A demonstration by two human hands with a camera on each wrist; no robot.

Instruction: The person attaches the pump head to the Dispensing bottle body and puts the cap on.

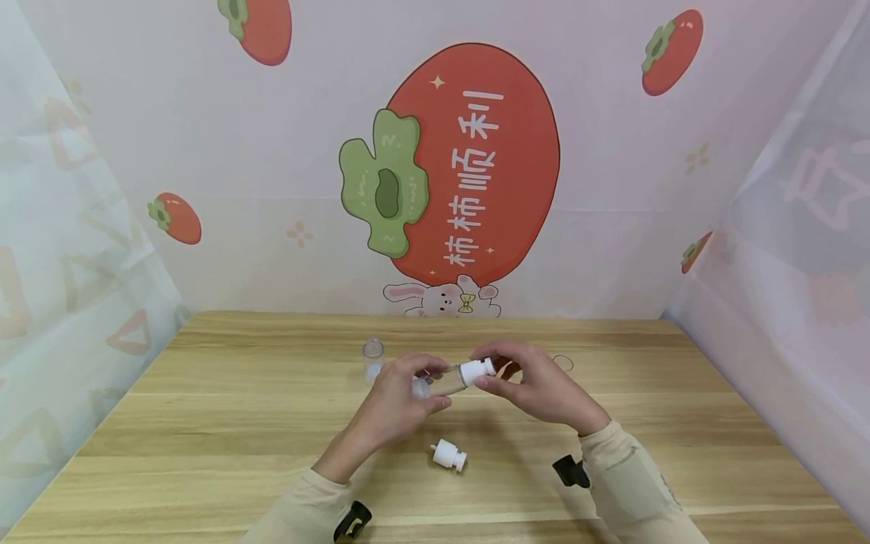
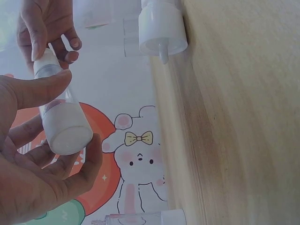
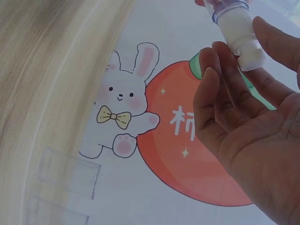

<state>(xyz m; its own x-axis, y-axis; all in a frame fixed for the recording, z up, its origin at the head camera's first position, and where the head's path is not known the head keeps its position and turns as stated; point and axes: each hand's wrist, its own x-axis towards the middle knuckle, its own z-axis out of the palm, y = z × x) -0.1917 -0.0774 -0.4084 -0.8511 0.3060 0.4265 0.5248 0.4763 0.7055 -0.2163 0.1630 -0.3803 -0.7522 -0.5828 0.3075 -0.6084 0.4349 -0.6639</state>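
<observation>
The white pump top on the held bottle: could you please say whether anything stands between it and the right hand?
Nothing visible does: the right hand has thumb and fingers on either side of the white pump top, and the left hand grips only the bottle.

The head view looks forward and down over left hand [image 1: 401, 394] and right hand [image 1: 541, 384]. Nearer wrist views face forward, sharing the printed rabbit [image 2: 140, 169] beyond.

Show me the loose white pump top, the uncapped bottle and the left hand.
Loose white pump top [image 1: 447, 454], head view: its wide collar.
Uncapped bottle [image 1: 373, 358], head view: its clear side wall.
Left hand [image 1: 399, 397], head view: back of the hand.
</observation>
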